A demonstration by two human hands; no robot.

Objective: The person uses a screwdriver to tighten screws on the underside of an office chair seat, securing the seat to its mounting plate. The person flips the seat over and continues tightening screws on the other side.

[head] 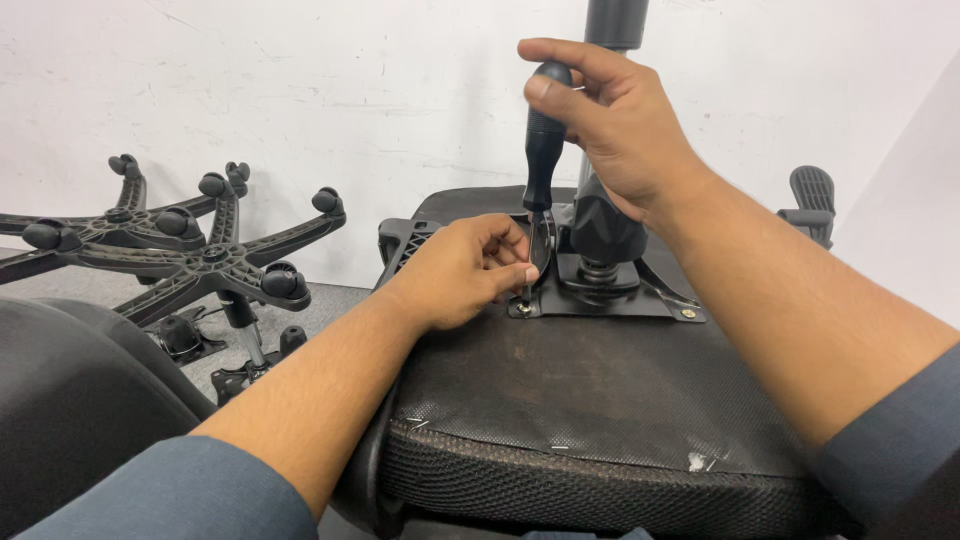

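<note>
Screwdriver (544,150), black-handled, stands upright over the front-left corner of the metal mounting plate (640,303) on an upturned chair seat (590,400). Right hand (615,120) grips its handle from above; left hand (470,270) pinches the shaft near the tip. Seat edges hang free. Two caster bases (215,255) lie well apart to the left, by the white wall (350,90).

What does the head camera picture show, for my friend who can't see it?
A person's right hand grips a black-handled screwdriver upright, while the left hand steadies its tip at a screw on the metal plate under an upturned black chair seat. Wheeled chair bases lie upside down on the left by a white wall.
</note>
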